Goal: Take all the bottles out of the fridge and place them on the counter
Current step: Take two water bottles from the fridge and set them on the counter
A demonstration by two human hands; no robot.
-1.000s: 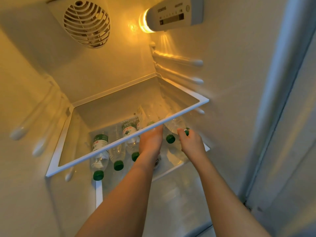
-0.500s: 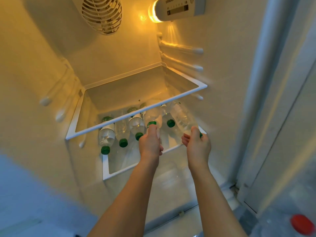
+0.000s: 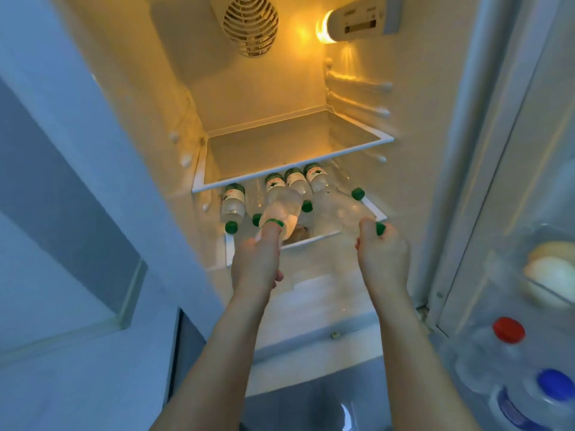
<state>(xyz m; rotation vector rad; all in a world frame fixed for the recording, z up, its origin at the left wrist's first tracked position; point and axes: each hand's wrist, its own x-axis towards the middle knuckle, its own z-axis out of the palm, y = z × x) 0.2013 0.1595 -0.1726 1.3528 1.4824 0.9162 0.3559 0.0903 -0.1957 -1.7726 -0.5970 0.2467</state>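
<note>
Left hand (image 3: pixel 255 265) gripped clear green-capped plastic bottle (image 3: pixel 281 209) | right hand (image 3: pixel 383 258) apparently gripped another (image 3: pixel 340 211) | best withdrawn level, clearing near shelf edge (image 3: pixel 308 241).

Two bottles (image 3: pixel 281 209) partway off shelf (image 3: pixel 311 241)

A round fan vent (image 3: pixel 249 24) sits at 12 o'clock. A glowing lamp (image 3: pixel 323 28) shines just to its right, at 1 o'clock. A glass shelf (image 3: pixel 292 174) lies in the middle. At 4 o'clock, the door (image 3: pixel 529 150) holds a red cap (image 3: pixel 508 329) and a blue cap (image 3: pixel 555 384).
</note>
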